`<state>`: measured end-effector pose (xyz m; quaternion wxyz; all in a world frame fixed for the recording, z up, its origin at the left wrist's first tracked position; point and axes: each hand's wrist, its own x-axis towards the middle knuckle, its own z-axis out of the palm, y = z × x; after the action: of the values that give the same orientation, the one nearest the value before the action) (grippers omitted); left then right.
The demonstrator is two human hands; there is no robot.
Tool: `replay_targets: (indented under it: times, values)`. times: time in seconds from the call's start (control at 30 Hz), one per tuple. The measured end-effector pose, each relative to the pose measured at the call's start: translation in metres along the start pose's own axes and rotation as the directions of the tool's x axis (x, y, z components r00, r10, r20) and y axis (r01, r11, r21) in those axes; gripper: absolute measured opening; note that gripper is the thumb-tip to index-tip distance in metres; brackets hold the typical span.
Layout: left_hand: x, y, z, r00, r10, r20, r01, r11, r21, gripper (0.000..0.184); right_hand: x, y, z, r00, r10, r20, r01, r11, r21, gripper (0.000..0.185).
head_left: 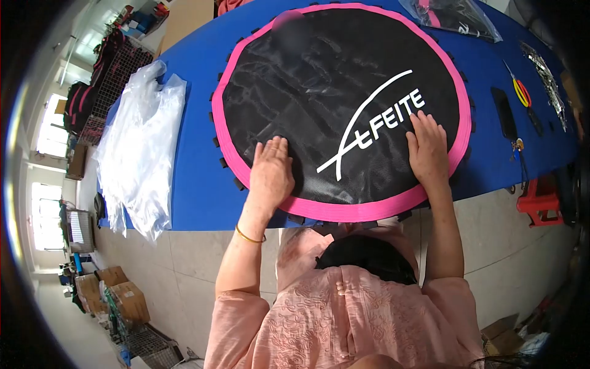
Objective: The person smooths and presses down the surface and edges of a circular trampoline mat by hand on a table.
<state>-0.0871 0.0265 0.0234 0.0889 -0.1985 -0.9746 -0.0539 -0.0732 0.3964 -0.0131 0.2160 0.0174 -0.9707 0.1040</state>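
A large round black mat [307,92] with a pink border and white lettering lies flat on the blue table [196,197]. Black tabs stick out around its edge. My left hand [271,172] rests flat on the mat's lower left part, near the pink border, its fingers stretched out and close together. On the lower right, my right hand [428,147] lies on the black surface, fingertips just beside the white letters, fingers slightly apart. Neither hand holds anything.
Clear plastic bags [142,147] lie at the table's left. At the right are a black phone-like object [504,114], yellow-and-red-handled scissors or pliers [521,92] and metal pieces [546,80]. A bagged black-and-pink item [458,21] lies at the back. A red stool [539,203] stands beyond the right edge.
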Motion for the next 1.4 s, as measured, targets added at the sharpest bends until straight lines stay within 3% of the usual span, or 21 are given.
replay_targets:
  times: [0.13, 0.27, 0.53, 0.6, 0.7, 0.73, 0.8, 0.87, 1.0, 1.07, 1.13, 1.2, 1.27, 1.4]
  values:
    - [0.005, 0.035, 0.004, 0.987, 0.161, 0.012, -0.161, 0.986, -0.036, 0.049, 0.0, 0.0, 0.001, 1.0, -0.001, -0.004, 0.001, 1.0, 0.01, 0.04]
    - [0.012, 0.078, 0.008, 0.965, 0.26, -0.03, -0.258, 0.926, -0.274, 0.049, 0.0, 0.0, 0.002, 1.0, 0.001, -0.008, -0.001, 0.999, 0.032, 0.041]
    - [0.053, 0.077, 0.03, 0.956, 0.272, -0.11, -0.287, 0.943, -0.167, 0.044, 0.0, -0.002, 0.003, 0.999, 0.027, -0.038, -0.024, 0.997, 0.075, 0.04]
    - [0.049, 0.08, 0.028, 0.953, 0.27, -0.134, -0.293, 0.936, -0.195, 0.044, -0.001, -0.003, 0.002, 0.997, 0.024, -0.07, -0.019, 0.997, 0.076, 0.04]
    - [0.032, 0.093, 0.013, 0.937, 0.348, -0.001, -0.324, 0.869, -0.373, 0.045, -0.001, -0.003, 0.003, 0.996, 0.004, -0.093, 0.002, 0.997, 0.073, 0.039]
    - [0.019, 0.103, 0.008, 0.919, 0.382, -0.094, -0.388, 0.841, -0.376, 0.047, -0.001, -0.004, 0.003, 0.995, 0.014, -0.1, -0.007, 0.998, 0.065, 0.039]
    - [0.002, 0.127, -0.001, 0.905, 0.415, -0.093, -0.412, 0.805, -0.427, 0.048, -0.001, -0.004, 0.005, 0.995, 0.014, -0.097, -0.008, 0.998, 0.068, 0.039]
    - [-0.007, 0.139, 0.018, 0.87, 0.471, -0.143, -0.491, 0.805, -0.332, 0.047, -0.002, -0.002, 0.009, 0.994, 0.008, -0.112, -0.002, 0.999, 0.054, 0.039]
    - [-0.004, 0.136, 0.016, 0.885, 0.449, -0.127, -0.46, 0.794, -0.399, 0.044, -0.001, 0.003, 0.011, 0.993, -0.011, -0.122, 0.015, 0.999, 0.032, 0.039]
    - [-0.008, 0.128, 0.015, 0.886, 0.445, -0.129, -0.46, 0.805, -0.375, 0.045, 0.004, 0.01, 0.009, 0.999, -0.015, -0.042, 0.018, 0.998, 0.055, 0.04]
    - [-0.015, 0.119, 0.01, 0.904, 0.414, -0.104, -0.422, 0.833, -0.358, 0.047, 0.013, 0.025, -0.006, 0.998, 0.002, 0.07, -0.01, 0.994, 0.11, 0.036]
    - [-0.018, 0.111, 0.007, 0.915, 0.388, -0.111, -0.403, 0.86, -0.312, 0.048, 0.027, 0.04, -0.004, 0.989, 0.119, 0.089, -0.124, 0.99, 0.06, 0.038]
    - [-0.017, 0.108, 0.009, 0.917, 0.388, -0.095, -0.396, 0.856, -0.331, 0.05, 0.035, 0.051, 0.005, 0.986, 0.137, 0.09, -0.142, 0.989, 0.047, 0.043]
    - [-0.005, 0.117, 0.017, 0.901, 0.421, -0.107, -0.431, 0.839, -0.332, 0.052, 0.056, 0.033, 0.009, 0.947, 0.289, 0.14, -0.278, 0.956, -0.095, 0.054]
